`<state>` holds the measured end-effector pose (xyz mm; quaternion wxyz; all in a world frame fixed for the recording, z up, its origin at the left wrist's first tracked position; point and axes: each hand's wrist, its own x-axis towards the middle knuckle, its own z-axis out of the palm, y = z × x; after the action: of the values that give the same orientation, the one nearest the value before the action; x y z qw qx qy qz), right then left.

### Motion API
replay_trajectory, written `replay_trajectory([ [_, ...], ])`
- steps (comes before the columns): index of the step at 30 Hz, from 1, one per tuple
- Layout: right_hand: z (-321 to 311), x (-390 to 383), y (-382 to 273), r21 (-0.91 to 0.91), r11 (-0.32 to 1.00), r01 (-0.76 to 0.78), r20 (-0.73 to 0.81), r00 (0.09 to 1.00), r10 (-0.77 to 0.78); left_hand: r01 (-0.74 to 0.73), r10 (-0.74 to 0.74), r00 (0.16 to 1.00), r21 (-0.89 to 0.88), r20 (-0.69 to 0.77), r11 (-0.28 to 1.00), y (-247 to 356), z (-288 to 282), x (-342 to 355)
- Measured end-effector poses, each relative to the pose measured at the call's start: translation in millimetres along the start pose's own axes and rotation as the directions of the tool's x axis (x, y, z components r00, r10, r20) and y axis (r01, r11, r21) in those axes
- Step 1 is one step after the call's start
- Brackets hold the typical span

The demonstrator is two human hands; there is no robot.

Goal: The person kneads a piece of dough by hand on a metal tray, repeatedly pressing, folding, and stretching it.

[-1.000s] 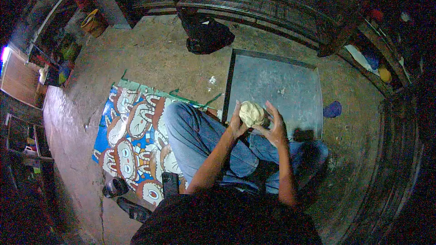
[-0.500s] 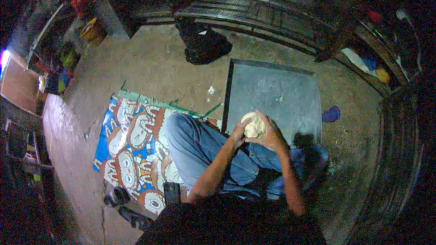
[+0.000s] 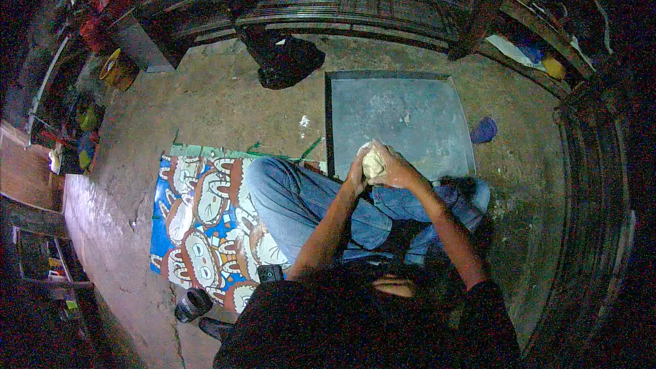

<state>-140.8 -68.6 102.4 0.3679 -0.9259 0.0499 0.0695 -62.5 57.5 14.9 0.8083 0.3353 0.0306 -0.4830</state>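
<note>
A pale, roundish lump of dough (image 3: 374,163) is cupped between my two hands, over the near edge of a grey metal tray (image 3: 389,102). My left hand (image 3: 357,169) wraps its left side. Against the other side presses my right hand (image 3: 398,167), fingers curled over the top. The dough's surface looks folded and uneven, and its underside is hidden. Light flour dust and a small white crumb (image 3: 407,119) lie on the tray. Below the hands are my crossed legs in blue jeans (image 3: 301,198).
I sit by a cartoon-print mat (image 3: 205,215). Beyond it lies a black plastic bag (image 3: 290,61), with white scraps (image 3: 304,121) on the concrete floor. A purple item (image 3: 484,130) sits right of the tray. Dark sandals (image 3: 193,305) and a black box-shaped object (image 3: 270,273) are at lower left.
The view has shifted, so the tray and bag appear further up and left. Both hands still hold the dough, with the right fingers now lying further over its top.
</note>
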Motion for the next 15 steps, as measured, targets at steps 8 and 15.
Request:
replay_trajectory([
  [8,8.2,4.1,8.8,0.110,0.993,0.045,0.037,0.998,-0.049,-0.012,0.012,0.998,-0.004,0.064,1.000,-2.4,-19.5,14.3],
  [15,20.4,15.5,18.2,0.123,0.992,0.028,0.005,1.000,-0.029,-0.096,0.096,0.993,-0.007,0.067,0.995,2.0,-19.3,15.5],
])
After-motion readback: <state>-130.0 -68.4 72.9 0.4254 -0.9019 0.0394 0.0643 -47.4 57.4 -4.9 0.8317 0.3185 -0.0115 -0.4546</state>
